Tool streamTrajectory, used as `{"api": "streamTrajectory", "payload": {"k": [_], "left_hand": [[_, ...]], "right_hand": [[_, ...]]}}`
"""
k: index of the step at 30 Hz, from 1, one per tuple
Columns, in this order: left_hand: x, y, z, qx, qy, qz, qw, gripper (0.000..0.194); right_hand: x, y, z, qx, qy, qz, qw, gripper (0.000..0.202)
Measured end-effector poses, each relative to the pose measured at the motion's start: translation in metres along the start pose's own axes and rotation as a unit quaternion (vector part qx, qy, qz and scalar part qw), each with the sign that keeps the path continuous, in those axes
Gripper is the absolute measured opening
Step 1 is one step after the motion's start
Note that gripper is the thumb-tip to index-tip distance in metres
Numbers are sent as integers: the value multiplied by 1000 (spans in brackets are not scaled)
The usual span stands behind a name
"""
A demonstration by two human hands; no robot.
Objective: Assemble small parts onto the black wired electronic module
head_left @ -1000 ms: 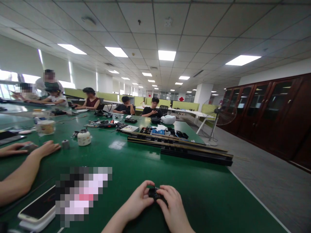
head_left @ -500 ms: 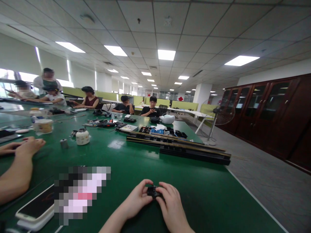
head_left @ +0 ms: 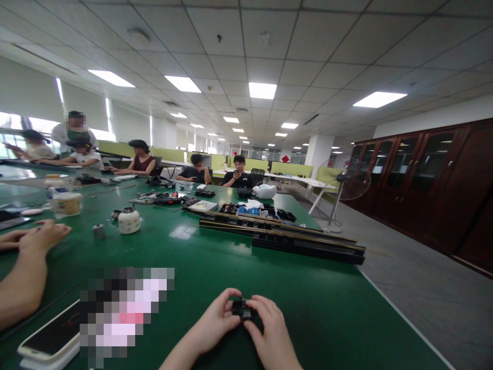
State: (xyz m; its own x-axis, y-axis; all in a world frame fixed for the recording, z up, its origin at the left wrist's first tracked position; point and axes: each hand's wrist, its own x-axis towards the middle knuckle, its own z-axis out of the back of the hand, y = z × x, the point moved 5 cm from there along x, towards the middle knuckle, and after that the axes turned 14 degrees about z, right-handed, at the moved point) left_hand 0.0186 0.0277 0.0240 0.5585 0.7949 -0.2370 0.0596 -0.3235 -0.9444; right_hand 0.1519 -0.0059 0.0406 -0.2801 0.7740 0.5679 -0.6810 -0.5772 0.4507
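Note:
Low in the head view, over the green table [head_left: 215, 267], a small black part [head_left: 242, 310] with a lighter grey patch is between my two hands. My left hand [head_left: 221, 318] pinches its left side between thumb and fingers. On its right side, my right hand [head_left: 267, 321] curls in with fingertips and thumb against it. The fingers cover much of the part, and its exact kind is too small to make out.
Phones [head_left: 50, 331] lie to the left, partly blurred out, beside a co-worker's forearms [head_left: 31, 267]. Ahead are a white jar [head_left: 129, 221], a grey metal cylinder [head_left: 99, 232], and long black rails [head_left: 308, 246] with thin brass-coloured rods. Several people sit farther back.
Both hands stay around the black part, which has turned slightly so that a lighter grey patch shows. The right fingers have shifted a little. The camera view has moved slightly.

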Motion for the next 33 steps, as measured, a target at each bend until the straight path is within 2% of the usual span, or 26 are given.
{"api": "streamTrajectory", "payload": {"k": [6, 14, 27, 33], "left_hand": [[-2, -3, -2, -6, -1, -3, 1000, 44], [0, -1, 0, -15, 4, 1, 1000, 51], [1, 1, 5, -23, -5, -15, 1000, 55], [2, 1, 5, -27, 12, -23, 999, 52]], "right_hand": [[-4, -4, 1, 42, -47, -22, 998, 36], [-2, -4, -1, 75, -15, -42, 996, 36], [-1, -1, 1, 87, -19, -61, 994, 34], [-1, -1, 1, 84, -20, -66, 994, 34]]}}
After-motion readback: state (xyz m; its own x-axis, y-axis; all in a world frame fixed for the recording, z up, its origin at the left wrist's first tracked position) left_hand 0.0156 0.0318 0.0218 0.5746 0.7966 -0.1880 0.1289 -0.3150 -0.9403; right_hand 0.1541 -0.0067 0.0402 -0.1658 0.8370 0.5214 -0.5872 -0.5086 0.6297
